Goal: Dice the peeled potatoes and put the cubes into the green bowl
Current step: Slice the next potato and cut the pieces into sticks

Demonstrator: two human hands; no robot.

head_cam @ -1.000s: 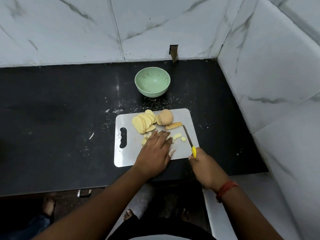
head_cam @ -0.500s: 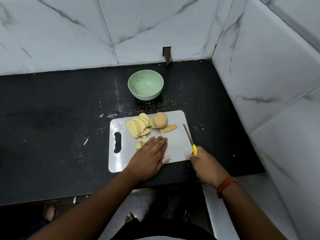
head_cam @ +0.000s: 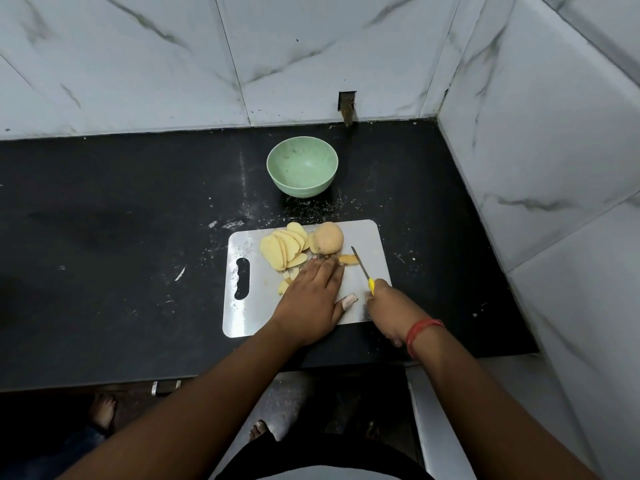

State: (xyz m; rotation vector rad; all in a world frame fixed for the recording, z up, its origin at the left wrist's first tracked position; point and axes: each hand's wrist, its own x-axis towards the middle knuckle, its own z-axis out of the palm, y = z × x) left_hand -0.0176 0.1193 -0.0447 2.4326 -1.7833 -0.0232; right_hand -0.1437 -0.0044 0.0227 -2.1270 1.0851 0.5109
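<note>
We're over the black counter [head_cam: 104, 237] here, and the white cutting board [head_cam: 375, 237] sits in front of us with its handle slot to the left. Our left hand [head_cam: 311, 299] lies flat on the board, fingers straight and close together, palm down, thumb sticking out to the right. The fingertips reach the near edge of the potato slices [head_cam: 282, 249] and touch the end of a small potato strip [head_cam: 347, 259] that pokes out to the right of them. A few small cut pieces [head_cam: 284, 286] peek out by the left edge of that hand; whatever lies under the palm we cannot see.

Our right hand [head_cam: 389, 308] is curled round the yellow handle of the knife [head_cam: 362, 270], and the blade points up and away toward the far side of the board, tip close to the strip. A red thread [head_cam: 420, 332] circles that wrist.

Behind the slices, a whole peeled potato [head_cam: 329, 238] rests at the far edge of the board, touching the fan of slices on its left.

And the green bowl [head_cam: 302, 167]? It stands beyond the board on the counter, well apart from both hands, no cubes visible inside. White specks dot the counter between bowl and board. Marble wall tiles [head_cam: 138, 64] close in behind and on the right.
</note>
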